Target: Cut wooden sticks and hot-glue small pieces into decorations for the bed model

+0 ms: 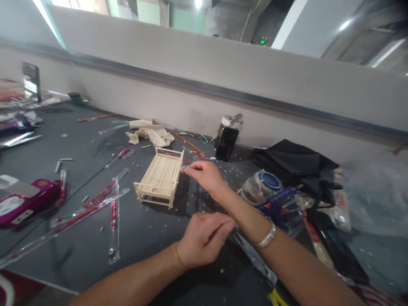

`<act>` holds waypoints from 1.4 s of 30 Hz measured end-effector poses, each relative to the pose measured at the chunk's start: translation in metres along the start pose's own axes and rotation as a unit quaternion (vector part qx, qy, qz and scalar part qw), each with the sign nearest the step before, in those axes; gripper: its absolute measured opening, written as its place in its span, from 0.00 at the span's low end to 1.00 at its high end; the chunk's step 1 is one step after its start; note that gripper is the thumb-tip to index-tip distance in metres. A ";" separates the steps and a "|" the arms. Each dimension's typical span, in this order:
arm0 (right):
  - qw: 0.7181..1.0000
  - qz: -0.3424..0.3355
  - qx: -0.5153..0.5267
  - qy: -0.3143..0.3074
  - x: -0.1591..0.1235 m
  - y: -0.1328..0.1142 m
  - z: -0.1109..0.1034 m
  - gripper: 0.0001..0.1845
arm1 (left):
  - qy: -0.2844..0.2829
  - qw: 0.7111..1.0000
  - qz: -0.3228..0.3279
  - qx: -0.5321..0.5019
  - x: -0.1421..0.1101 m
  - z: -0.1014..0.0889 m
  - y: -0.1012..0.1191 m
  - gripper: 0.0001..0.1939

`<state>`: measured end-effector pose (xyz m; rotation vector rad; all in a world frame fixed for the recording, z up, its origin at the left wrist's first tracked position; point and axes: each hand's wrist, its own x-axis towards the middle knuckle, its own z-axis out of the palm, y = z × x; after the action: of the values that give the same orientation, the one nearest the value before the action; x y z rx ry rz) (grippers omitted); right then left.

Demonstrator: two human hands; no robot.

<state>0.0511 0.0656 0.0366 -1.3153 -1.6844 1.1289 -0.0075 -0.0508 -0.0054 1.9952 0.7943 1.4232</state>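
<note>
A small bed frame made of pale wooden sticks (161, 176) stands on the dark table (79, 238). My right hand (205, 175) reaches across to its far right corner, fingers pinched at the headboard post. What the pinch holds is too small to make out. A silver bracelet (267, 237) is on that wrist. My left hand (204, 238) rests closer to me, fingers curled in a loose fist, its contents hidden.
Clear plastic sleeves with red sticks (111, 212) lie left of the frame. A magenta tool (22, 202) is at far left. Crumpled cloth (149, 134), a dark bottle (227, 138), a black bag (293, 163), a tape roll (264, 185) and a blue glue gun (280, 204) sit around.
</note>
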 end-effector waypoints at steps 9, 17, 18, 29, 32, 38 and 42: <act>0.998 -0.035 -0.058 -0.012 0.022 0.016 0.023 0.07 | -0.020 0.993 0.108 0.046 -0.003 0.003 -0.002 0.09; 0.997 -0.039 -0.055 -0.043 0.028 0.010 0.032 0.08 | -0.026 0.990 0.129 0.049 -0.003 0.007 -0.002 0.08; 0.997 -0.039 -0.054 -0.045 0.028 0.009 0.033 0.09 | -0.034 0.990 0.128 0.049 -0.003 0.007 -0.002 0.08; 0.997 -0.031 -0.050 -0.046 0.029 0.007 0.034 0.10 | -0.060 0.990 0.115 0.050 -0.005 0.010 -0.006 0.09; 0.997 -0.037 -0.050 -0.034 0.029 0.011 0.031 0.10 | -0.053 0.989 0.122 0.059 -0.005 0.009 -0.006 0.08; 0.997 -0.053 -0.046 -0.024 0.030 0.017 0.028 0.09 | -0.010 0.987 0.146 0.063 -0.003 0.007 -0.005 0.06; 0.997 -0.057 -0.039 -0.035 0.032 0.019 0.033 0.11 | -0.006 0.987 0.150 0.057 -0.001 0.007 -0.004 0.05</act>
<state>0.0204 0.0917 0.0074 -1.2219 -1.8462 1.0627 -0.0013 -0.0495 -0.0114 2.2841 0.5985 1.5594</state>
